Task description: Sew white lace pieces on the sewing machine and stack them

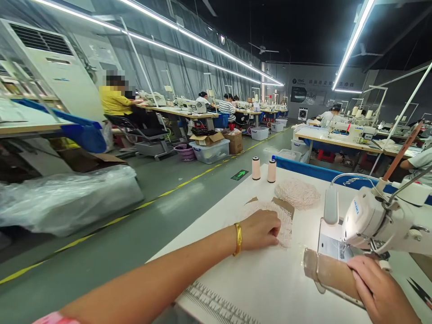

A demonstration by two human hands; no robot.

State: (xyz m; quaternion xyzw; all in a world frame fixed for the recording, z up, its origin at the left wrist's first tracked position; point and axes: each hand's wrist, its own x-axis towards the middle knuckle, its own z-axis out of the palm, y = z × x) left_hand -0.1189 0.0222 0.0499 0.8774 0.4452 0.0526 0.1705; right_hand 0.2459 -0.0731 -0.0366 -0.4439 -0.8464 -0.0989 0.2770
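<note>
My left hand [261,229], with a gold bracelet at the wrist, is closed with its fingertips pinching pale pink lace [285,216] on the white sewing table [270,279]. Brown pieces [284,206] show from under that lace. Beside it lies a second heap of pink lace [297,192]. My right hand [381,285] has its fingers curled over a flat brown strip [334,272] with a shiny, clear band at its left end. This strip lies just in front of the needle area of a white JUKI sewing machine [367,216]. My right thumb is hidden.
Two pink thread spools [256,168] stand at the table's far corner. A printed ruler [216,303] runs along the near edge, and black scissors [420,290] lie at far right. Blue cloth [303,165] hangs behind. Across the aisle, a person in yellow [116,101] sits at machines.
</note>
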